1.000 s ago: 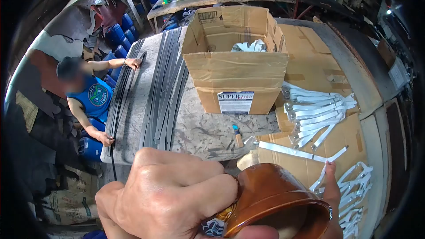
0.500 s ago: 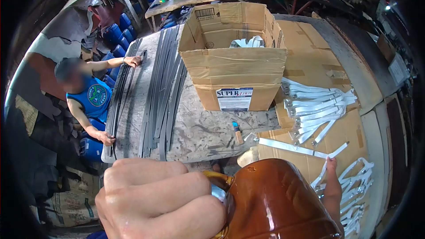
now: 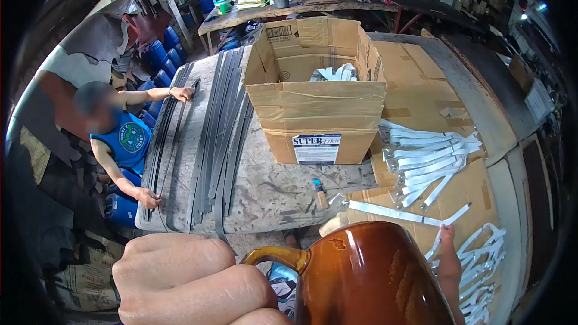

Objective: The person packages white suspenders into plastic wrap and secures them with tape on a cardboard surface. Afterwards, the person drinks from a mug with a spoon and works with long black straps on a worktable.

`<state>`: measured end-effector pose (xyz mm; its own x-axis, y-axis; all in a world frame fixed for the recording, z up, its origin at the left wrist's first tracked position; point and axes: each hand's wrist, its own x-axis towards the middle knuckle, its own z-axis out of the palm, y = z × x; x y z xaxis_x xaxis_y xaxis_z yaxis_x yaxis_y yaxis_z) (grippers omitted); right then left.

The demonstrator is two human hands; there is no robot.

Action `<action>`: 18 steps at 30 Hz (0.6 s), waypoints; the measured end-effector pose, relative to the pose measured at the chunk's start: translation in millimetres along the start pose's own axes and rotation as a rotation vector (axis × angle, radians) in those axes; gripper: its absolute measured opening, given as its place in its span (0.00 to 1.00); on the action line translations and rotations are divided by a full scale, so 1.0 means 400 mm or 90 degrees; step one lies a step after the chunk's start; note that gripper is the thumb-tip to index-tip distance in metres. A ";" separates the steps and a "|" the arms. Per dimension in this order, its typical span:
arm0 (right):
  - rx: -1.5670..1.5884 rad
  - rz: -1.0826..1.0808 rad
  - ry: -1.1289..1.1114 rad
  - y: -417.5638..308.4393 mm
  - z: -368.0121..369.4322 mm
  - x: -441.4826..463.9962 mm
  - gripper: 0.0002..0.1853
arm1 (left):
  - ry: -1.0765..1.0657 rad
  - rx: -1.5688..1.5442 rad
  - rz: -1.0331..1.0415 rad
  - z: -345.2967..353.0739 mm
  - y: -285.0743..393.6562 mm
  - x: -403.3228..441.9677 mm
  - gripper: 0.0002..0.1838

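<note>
Close to the camera, my left hand (image 3: 186, 277) is closed at the handle of a glossy brown mug (image 3: 373, 277). The mug is tilted, with its mouth out of sight. Behind it, on the right, my right hand (image 3: 447, 236) grips a white strap (image 3: 394, 212) with a metal clip at its far left end. That strap lies bent over a cardboard sheet (image 3: 361, 195). Just beyond is a bundle of white straps (image 3: 424, 153) with metal ends, and more white straps (image 3: 484, 259) lie right of my right hand.
A tall open carton (image 3: 316, 105) holding white straps stands mid-table. Left of it lie long dark strips (image 3: 217, 126). A blue-and-wood handled tool (image 3: 319, 192) rests before the carton. A co-worker (image 3: 123, 135) handles a dark strip at the left edge. A cluttered bench (image 3: 301, 6) stands behind.
My left hand and the mug have shifted lower and a little left, showing more of the handle. The view has tilted up slightly. My right hand stays on the strap.
</note>
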<state>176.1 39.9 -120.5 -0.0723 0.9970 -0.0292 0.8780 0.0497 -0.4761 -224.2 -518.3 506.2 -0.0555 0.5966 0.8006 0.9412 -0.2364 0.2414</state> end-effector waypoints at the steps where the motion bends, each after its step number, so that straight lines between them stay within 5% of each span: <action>1: -0.012 0.008 -0.003 0.001 -0.001 0.001 0.17 | 0.002 0.000 -0.006 -0.001 0.001 0.001 0.32; 9: 0.040 -0.018 -0.015 0.011 -0.006 0.001 0.17 | 0.043 -0.023 -0.081 0.046 -0.005 0.001 0.36; 13: 0.017 -0.013 -0.013 -0.004 -0.009 -0.005 0.18 | -0.113 -0.041 -0.253 0.015 -0.044 -0.019 0.37; 14: 0.015 -0.010 -0.023 -0.004 -0.009 -0.001 0.18 | -0.106 -0.074 -0.330 0.032 -0.037 -0.022 0.35; 16: 0.027 -0.017 -0.025 0.046 0.006 0.021 0.18 | -0.052 -0.023 -0.268 0.067 -0.067 -0.043 0.20; 17: 0.041 -0.030 -0.018 0.077 0.028 0.040 0.18 | -0.002 0.061 -0.128 0.096 -0.117 -0.092 0.10; 18: 0.056 -0.044 -0.011 0.082 0.030 0.043 0.18 | -0.028 0.031 -0.198 0.099 -0.130 -0.101 0.09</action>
<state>198.1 58.1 -147.2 -0.1404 0.9901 -0.0077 0.8252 0.1127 -0.5535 -257.7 -499.8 439.4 -0.3300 0.6670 0.6680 0.8961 -0.0013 0.4439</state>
